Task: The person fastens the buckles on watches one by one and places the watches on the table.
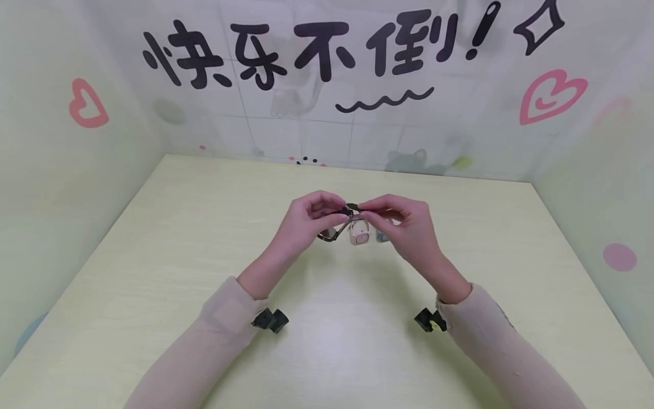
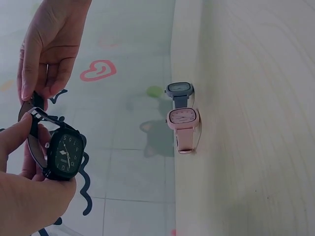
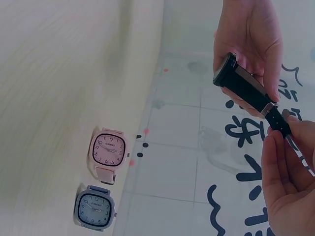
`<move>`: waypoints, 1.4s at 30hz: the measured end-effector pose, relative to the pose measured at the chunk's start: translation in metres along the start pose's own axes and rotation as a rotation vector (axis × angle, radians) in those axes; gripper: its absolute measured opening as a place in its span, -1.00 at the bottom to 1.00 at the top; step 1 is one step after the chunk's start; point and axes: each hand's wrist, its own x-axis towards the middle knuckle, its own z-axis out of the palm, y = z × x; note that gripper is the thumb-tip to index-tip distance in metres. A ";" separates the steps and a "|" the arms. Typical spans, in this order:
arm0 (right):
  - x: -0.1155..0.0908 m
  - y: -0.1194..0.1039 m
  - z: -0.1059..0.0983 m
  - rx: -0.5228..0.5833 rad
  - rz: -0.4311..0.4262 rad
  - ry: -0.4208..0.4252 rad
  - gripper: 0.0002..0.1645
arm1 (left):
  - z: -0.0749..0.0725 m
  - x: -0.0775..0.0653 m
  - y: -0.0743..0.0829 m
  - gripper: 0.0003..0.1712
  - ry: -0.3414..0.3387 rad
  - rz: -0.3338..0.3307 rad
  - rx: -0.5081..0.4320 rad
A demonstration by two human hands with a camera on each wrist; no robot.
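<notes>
A black wristwatch (image 2: 65, 153) with a dark squarish dial is held up between both hands, above the table. My left hand (image 1: 306, 218) grips it near the case, thumb on the strap by the metal buckle (image 3: 268, 109). Opposite it, my right hand (image 1: 409, 227) pinches the strap's free end between thumb and fingers. The strap passes through the buckle in the right wrist view; whether the pin sits in a hole cannot be told. Beyond the hands, a pink watch (image 3: 109, 149) and a blue-grey watch (image 3: 94, 209) stand side by side on the table, untouched.
The pale wood-grain table (image 1: 327, 341) is bounded by a white printed back wall (image 1: 317, 130) and side walls. Both standing watches are close to the table's back edge in the wrist views. Small black devices (image 1: 271, 321) are fixed at the sleeve cuffs.
</notes>
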 end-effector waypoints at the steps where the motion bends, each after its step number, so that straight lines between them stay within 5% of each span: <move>1: 0.000 0.000 0.000 -0.008 -0.001 -0.004 -0.84 | 0.000 0.000 0.000 -0.70 0.002 0.001 0.000; 17: -0.001 0.000 -0.004 -0.127 -0.032 -0.068 -0.88 | 0.001 0.000 0.000 -0.72 -0.007 0.028 0.021; 26: -0.001 0.000 -0.001 -0.192 -0.107 -0.060 -0.87 | 0.006 0.001 -0.003 -0.74 -0.058 0.094 0.077; 31: -0.004 0.001 0.000 -0.166 -0.067 -0.091 -0.74 | 0.007 0.001 0.000 -0.75 -0.067 0.136 0.115; 37: -0.010 0.000 0.001 -0.168 -0.062 -0.076 -0.72 | 0.007 -0.006 0.003 -0.75 -0.074 0.150 0.219; 42: -0.007 -0.002 -0.002 -0.194 -0.122 -0.019 -0.72 | 0.007 -0.011 0.010 -0.80 0.022 0.248 0.444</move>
